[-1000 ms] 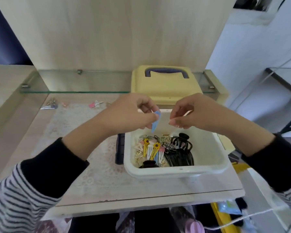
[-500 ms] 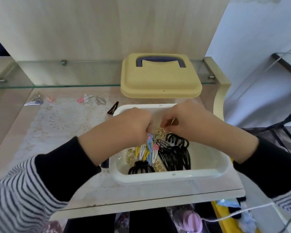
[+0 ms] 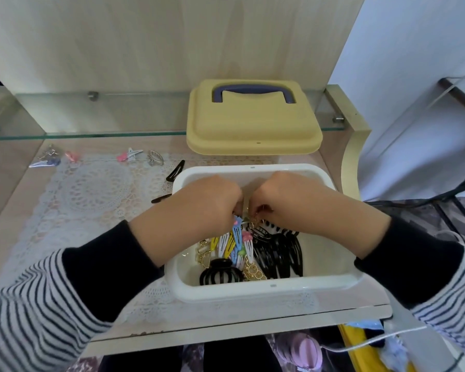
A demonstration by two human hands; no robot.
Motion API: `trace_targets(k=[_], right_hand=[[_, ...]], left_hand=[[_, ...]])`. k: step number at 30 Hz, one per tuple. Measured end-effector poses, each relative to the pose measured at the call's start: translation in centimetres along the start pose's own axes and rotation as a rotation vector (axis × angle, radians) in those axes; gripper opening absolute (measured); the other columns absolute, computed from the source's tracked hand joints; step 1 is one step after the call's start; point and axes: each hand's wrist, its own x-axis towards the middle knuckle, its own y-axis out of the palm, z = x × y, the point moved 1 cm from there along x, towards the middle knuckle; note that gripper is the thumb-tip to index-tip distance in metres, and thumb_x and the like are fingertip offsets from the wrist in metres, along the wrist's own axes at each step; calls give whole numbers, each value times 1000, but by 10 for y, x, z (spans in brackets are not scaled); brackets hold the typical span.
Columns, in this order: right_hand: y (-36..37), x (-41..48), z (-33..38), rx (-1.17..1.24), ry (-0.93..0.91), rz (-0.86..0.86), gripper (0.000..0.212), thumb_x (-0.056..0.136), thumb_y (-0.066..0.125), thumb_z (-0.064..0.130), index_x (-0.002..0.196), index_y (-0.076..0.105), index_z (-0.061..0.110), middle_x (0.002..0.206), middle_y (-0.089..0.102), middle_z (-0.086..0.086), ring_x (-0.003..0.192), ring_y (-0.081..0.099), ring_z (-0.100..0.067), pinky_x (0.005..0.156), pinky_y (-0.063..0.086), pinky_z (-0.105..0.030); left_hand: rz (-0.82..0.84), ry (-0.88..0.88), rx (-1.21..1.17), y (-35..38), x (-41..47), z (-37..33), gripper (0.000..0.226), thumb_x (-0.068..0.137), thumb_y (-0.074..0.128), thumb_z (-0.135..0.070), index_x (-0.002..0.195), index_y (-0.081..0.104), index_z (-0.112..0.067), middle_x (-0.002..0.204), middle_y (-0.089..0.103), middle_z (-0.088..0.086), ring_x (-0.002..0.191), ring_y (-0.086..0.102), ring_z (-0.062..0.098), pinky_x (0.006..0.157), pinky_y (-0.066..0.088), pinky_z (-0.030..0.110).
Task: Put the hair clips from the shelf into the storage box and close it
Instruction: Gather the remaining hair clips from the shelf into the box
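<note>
The white storage box [image 3: 266, 292] stands open on the shelf, holding black claw clips [image 3: 220, 275], gold clips and several coloured snap clips. Both hands reach into it. My left hand [image 3: 199, 208] pinches the top of a blue hair clip [image 3: 237, 234] that points down among the coloured ones. My right hand [image 3: 293, 202] has curled fingertips at the gold clips [image 3: 254, 217]; whether they hold one is hidden. The yellow lid [image 3: 253, 130] with a purple handle lies behind the box. Loose clips lie on the shelf: silver-blue [image 3: 47, 160], pink-white [image 3: 129, 154], silver [image 3: 155, 157], black [image 3: 175, 171].
A lace mat [image 3: 91, 200] covers the wooden shelf under the box. A glass shelf [image 3: 91, 135] runs across the back at lid height. The shelf's front edge [image 3: 226, 327] is close to the box. Cloth and a white cord lie below at the right.
Both hands have come down from above the box into it, carrying the blue clip down among the coloured clips. The camera has tilted downwards.
</note>
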Motion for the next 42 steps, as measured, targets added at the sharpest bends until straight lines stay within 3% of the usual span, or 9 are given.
trace_targets(k=[4, 7, 13, 22, 26, 33, 36, 40, 42], right_hand=[[0, -4, -5, 31, 58, -12, 28, 91, 49, 19, 106, 68, 33, 98, 66, 7, 93, 62, -19, 77, 52, -37], [-9, -10, -8, 71, 94, -5, 31, 92, 48, 18, 115, 63, 33, 104, 65, 10, 97, 59, -14, 84, 50, -36], [-33, -21, -8, 199, 139, -28, 26, 93, 53, 29, 118, 62, 31, 106, 66, 14, 99, 60, -7, 88, 50, -33], [-57, -17, 16, 372, 171, -340, 23, 92, 51, 36, 107, 67, 28, 97, 66, 16, 92, 60, -3, 83, 51, -31], [-58, -2, 42, 385, 191, -467, 26, 92, 52, 36, 113, 64, 26, 107, 64, 9, 100, 58, -10, 85, 49, -36], [-54, 30, 119, 445, 165, -691, 26, 93, 50, 27, 114, 62, 16, 108, 61, 1, 96, 57, -16, 83, 46, -30], [-50, 47, 155, 457, 144, -750, 24, 91, 47, 24, 106, 61, 11, 102, 60, -5, 92, 57, -22, 80, 48, -37], [-38, 70, 190, 490, 157, -714, 25, 91, 46, 15, 113, 56, 9, 109, 55, -8, 99, 52, -25, 79, 45, -33], [-25, 83, 205, 494, 167, -724, 28, 87, 49, 7, 114, 55, 5, 109, 54, -12, 98, 53, -29, 77, 45, -35]], left_hand=[[-12, 0, -13, -2, -4, 0, 33, 95, 46, -13, 121, 61, -27, 110, 63, -3, 98, 59, 18, 82, 47, 27], [-75, 2, -8, -8, -12, 0, 35, 95, 44, -17, 123, 58, -31, 119, 61, -3, 106, 58, 18, 91, 48, 32], [-288, 48, 26, -27, -37, 4, 24, 96, 40, -40, 115, 55, -44, 103, 63, -18, 99, 58, 8, 75, 50, 30], [-680, 87, -91, -34, -65, 37, 23, 92, 45, -42, 108, 61, -38, 102, 61, -20, 86, 53, 2, 68, 38, 26], [-871, 78, -163, -24, -76, 61, 29, 87, 49, -40, 110, 65, -30, 108, 63, -12, 88, 61, 11, 71, 49, 32], [-1127, -66, -160, 6, -96, 110, 23, 89, 54, -28, 105, 67, -18, 101, 66, -7, 81, 63, 13, 67, 47, 25], [-1146, -176, -149, 21, -106, 132, 24, 88, 53, -27, 104, 66, -15, 104, 67, -5, 84, 62, 13, 68, 42, 18], [-1034, -280, -238, 44, -112, 163, 40, 86, 42, -35, 111, 63, -13, 114, 63, 1, 102, 60, 20, 78, 50, 36], [-934, -329, -200, 58, -111, 178, 38, 88, 46, -31, 116, 63, -11, 120, 60, 4, 106, 60, 23, 80, 50, 37]])
